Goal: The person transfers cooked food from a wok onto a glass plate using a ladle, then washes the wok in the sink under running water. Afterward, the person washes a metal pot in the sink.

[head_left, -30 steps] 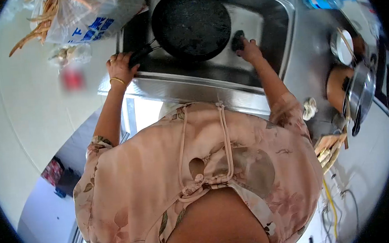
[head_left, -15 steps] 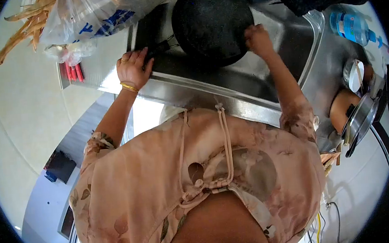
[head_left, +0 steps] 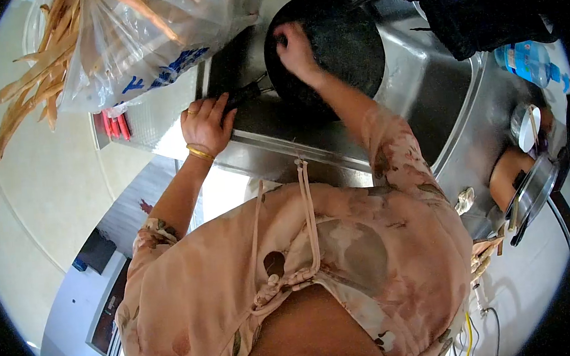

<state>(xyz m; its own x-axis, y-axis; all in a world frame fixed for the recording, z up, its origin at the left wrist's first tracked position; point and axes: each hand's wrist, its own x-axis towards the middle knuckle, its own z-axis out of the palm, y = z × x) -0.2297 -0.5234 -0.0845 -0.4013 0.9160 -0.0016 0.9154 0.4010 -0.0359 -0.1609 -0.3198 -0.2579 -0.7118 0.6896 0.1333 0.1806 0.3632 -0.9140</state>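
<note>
A round black frying pan lies tilted in the steel sink, its handle pointing left toward me. My left hand, with a ring and a yellow bracelet, is wrapped over the end of that handle. Across the pan reaches my right hand, closed and pressed against the black surface near its left rim. Something small and dark shows at its fingers, but blur and the hand itself hide what it is.
Left of the sink, a plastic bag with blue print holds long dried brown strips. Black cloth hangs at the upper right. A blue bottle, a white bowl and a metal lid stand along the right side.
My right hand has moved left across the pan, from its right rim to near its left rim. My left hand stays at the handle. The whole view has shifted slightly.
</note>
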